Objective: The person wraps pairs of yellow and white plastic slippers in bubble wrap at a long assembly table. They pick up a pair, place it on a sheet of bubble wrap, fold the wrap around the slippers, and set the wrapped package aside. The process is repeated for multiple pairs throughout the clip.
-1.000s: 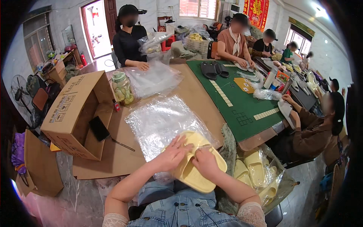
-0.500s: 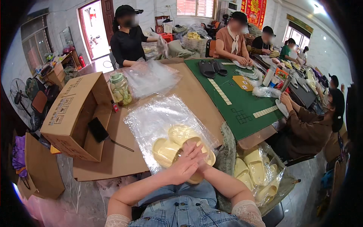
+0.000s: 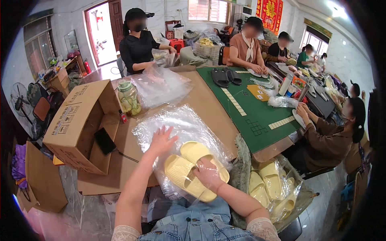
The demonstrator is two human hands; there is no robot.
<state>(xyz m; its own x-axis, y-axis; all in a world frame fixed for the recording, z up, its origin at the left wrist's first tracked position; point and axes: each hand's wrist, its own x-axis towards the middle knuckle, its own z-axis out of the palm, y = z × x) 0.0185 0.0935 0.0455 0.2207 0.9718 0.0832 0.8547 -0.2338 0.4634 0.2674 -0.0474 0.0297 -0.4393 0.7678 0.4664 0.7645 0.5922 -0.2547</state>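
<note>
A pair of pale yellow slippers (image 3: 177, 168) lies at the table's near edge, side by side over a stack of clear plastic bags (image 3: 181, 118). My right hand (image 3: 209, 174) grips the pair around the middle, its fingertips partly hidden in the foot openings. Clear film shows around the slippers' lower end, but whether it wraps them cannot be made out. Left of the slippers, my left hand (image 3: 162, 139) is spread open over the bag stack, fingers pointing away from me. Nothing is held in it.
An open cardboard box (image 3: 76, 124) stands at left, with a phone (image 3: 105, 141) by it and a glass jar (image 3: 128, 97) behind. More bagged yellow slippers (image 3: 271, 180) fill a sack at right. Co-workers sit around a green-topped table (image 3: 257, 116); a person in black (image 3: 138, 48) stands across.
My hands were together over the slippers; the left has moved away, up and left onto the bags, and opened. My right hand now grips the slippers, whose film cover looks less shiny.
</note>
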